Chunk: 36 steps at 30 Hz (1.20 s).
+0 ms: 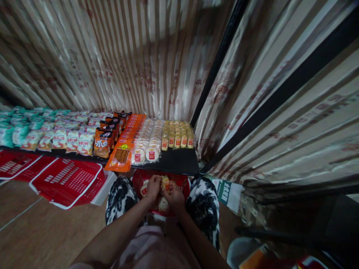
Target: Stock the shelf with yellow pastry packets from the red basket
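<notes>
Between my knees, a small yellow snack packet with a red label is held in both hands. My left hand grips its left side, fingers closed. From the right, my right hand pinches the same packet. Below them stands a red basket. Inside it lie round white packaged cakes, one at the left and one under my hands, partly hidden. On the black shelf ahead, similar yellow packets stand in rows beside round white packaged cakes.
Orange flat snack bags, dark orange bags, white-and-red bags and teal bags line the shelf leftward. Red shopping baskets or bags sit below it. Black poles and a striped curtain close off the back.
</notes>
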Motion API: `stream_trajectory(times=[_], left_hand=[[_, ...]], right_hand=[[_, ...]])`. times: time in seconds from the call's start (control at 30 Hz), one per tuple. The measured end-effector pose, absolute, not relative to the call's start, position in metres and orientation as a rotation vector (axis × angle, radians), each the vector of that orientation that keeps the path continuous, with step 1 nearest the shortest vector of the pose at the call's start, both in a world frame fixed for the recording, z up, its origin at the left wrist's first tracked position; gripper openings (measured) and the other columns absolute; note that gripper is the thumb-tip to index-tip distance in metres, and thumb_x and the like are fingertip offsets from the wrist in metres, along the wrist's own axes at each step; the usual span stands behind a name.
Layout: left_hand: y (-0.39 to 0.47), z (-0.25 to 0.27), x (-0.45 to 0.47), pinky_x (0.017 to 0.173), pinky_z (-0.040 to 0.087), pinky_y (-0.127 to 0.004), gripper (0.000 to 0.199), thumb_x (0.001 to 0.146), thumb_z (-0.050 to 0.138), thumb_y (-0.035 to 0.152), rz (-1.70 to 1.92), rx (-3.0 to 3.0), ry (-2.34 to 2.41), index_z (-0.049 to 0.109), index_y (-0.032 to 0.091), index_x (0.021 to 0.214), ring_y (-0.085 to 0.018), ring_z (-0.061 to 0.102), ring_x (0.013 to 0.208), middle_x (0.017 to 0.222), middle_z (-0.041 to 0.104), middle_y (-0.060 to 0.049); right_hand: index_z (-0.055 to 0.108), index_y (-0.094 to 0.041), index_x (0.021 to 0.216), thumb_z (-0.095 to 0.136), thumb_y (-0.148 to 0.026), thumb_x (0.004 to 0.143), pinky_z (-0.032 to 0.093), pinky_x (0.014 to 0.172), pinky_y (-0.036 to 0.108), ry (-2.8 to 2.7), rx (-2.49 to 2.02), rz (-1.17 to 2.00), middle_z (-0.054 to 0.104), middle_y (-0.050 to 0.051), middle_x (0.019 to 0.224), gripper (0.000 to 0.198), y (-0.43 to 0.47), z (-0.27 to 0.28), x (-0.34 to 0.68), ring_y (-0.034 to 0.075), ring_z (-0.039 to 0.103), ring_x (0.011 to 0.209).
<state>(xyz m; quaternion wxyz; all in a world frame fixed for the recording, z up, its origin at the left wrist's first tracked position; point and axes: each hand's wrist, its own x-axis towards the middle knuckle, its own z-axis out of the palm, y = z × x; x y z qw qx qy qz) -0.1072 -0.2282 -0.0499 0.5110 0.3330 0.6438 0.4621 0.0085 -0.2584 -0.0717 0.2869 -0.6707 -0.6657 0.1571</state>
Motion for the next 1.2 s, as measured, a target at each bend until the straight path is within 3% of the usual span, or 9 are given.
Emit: stream_trajectory(times=[0.27, 0.47, 0.57, 0.73, 0.97, 1.2], left_hand=[[-0.231, -0.022, -0.100, 0.073, 0.044, -0.025, 0.016, 0.074, 0.043, 0.019, 1.150, 1.038, 1.614, 0.059, 0.017, 0.075, -0.014, 0.057, 0.076, 0.078, 0.062, -0.003], [-0.229, -0.016, -0.093, 0.082, 0.044, -0.027, 0.020, 0.077, 0.044, 0.022, 1.188, 1.045, 1.582, 0.060, 0.018, 0.089, -0.015, 0.058, 0.089, 0.094, 0.064, -0.005], [-0.229, -0.016, -0.091, 0.081, 0.044, -0.028, 0.022, 0.077, 0.046, 0.024, 1.206, 1.045, 1.582, 0.059, 0.018, 0.094, -0.015, 0.058, 0.088, 0.094, 0.064, -0.005], [-0.229, -0.013, -0.088, 0.085, 0.043, -0.030, 0.019, 0.077, 0.044, 0.020, 1.242, 1.174, 1.596, 0.061, 0.017, 0.084, -0.016, 0.056, 0.089, 0.090, 0.062, -0.005], [-0.222, -0.003, -0.082, 0.091, 0.040, -0.032, 0.025, 0.080, 0.043, 0.023, 1.251, 1.253, 1.570, 0.063, 0.018, 0.096, -0.017, 0.053, 0.095, 0.097, 0.059, -0.006], [-0.214, 0.008, -0.077, 0.089, 0.041, -0.031, 0.023, 0.081, 0.042, 0.022, 1.275, 1.238, 1.565, 0.062, 0.017, 0.092, -0.017, 0.054, 0.094, 0.097, 0.060, -0.006]], right_hand=[[0.055, -0.018, 0.092, 0.049, -0.043, 0.079, 0.041, 0.069, 0.025, -1.741, -1.809, 0.478, 0.062, 0.004, 0.081, 0.029, -0.253, -0.044, 0.009, 0.017, 0.059, 0.074], [0.054, -0.018, 0.095, 0.046, -0.045, 0.080, 0.042, 0.071, 0.026, -1.674, -1.786, 0.453, 0.062, 0.006, 0.088, 0.032, -0.246, -0.033, 0.011, 0.018, 0.059, 0.080], [0.054, -0.017, 0.095, 0.047, -0.044, 0.080, 0.043, 0.070, 0.026, -1.630, -1.781, 0.471, 0.063, 0.006, 0.089, 0.031, -0.240, -0.027, 0.012, 0.018, 0.059, 0.078], [0.055, -0.017, 0.093, 0.049, -0.041, 0.078, 0.043, 0.069, 0.027, -1.582, -1.799, 0.531, 0.064, 0.006, 0.087, 0.028, -0.229, -0.014, 0.011, 0.018, 0.060, 0.078], [0.054, -0.017, 0.097, 0.048, -0.042, 0.078, 0.045, 0.070, 0.028, -1.540, -1.766, 0.608, 0.063, 0.007, 0.089, 0.032, -0.211, -0.003, 0.015, 0.019, 0.061, 0.079], [0.056, -0.017, 0.094, 0.048, -0.042, 0.078, 0.045, 0.072, 0.029, -1.546, -1.755, 0.559, 0.063, 0.007, 0.088, 0.031, -0.198, 0.002, 0.018, 0.019, 0.060, 0.077]])
